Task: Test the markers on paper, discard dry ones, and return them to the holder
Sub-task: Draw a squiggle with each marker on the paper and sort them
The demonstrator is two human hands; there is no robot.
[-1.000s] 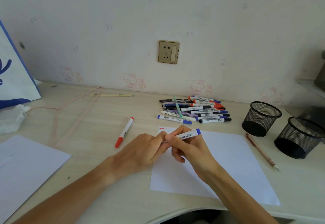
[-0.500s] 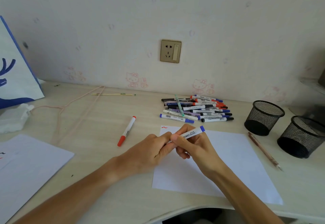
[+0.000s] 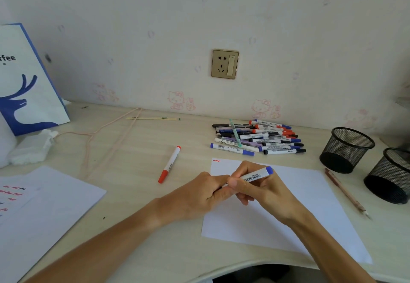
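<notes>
Blue marker point(image 3: 255, 176) sits between both hands, above the white paper point(image 3: 310, 205). Right hand point(image 3: 264, 188) grips the barrel, fingers curled round it; left hand point(image 3: 206, 194) pinches the cap end, which is hidden under the fingers. Step looks like uncapping: pull straight along the barrel, keep the right grip firm, don't twist the tip onto skin. 1 red squiggle point(image 3: 216, 160) is just past the left fingers. Marker pile point(image 3: 257, 137) lies beyond the hands; red marker point(image 3: 169, 164) left of them; 2 mesh holders point(image 3: 346, 147) well to the right. Pencil point(image 3: 346, 191) lies right of the paper.
</notes>
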